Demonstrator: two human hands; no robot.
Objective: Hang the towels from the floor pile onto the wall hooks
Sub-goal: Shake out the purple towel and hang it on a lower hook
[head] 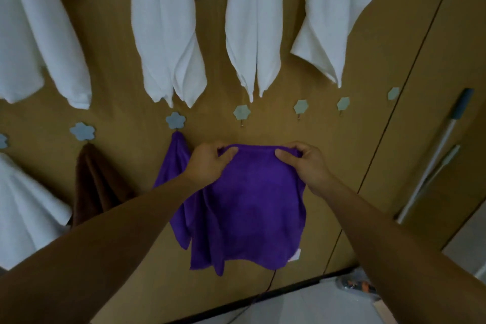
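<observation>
I hold a purple towel [252, 205] spread by its top edge in front of the brown wall. My left hand [210, 163] pinches its upper left corner and my right hand [305, 163] pinches its upper right corner. Just above the towel is a bare flower-shaped hook [242, 112]. More bare hooks follow to the right: a second hook [300, 107] and a third hook [343, 104]. Another purple towel [173, 163] hangs from the hook [175, 120] to the left, partly behind my left arm.
Several white towels [168, 29] hang on an upper row. A brown towel [92, 181] and a white towel [23, 208] hang on the lower row at left. A mop handle [436, 155] leans at the right. A dark cable [265, 292] runs down to the floor.
</observation>
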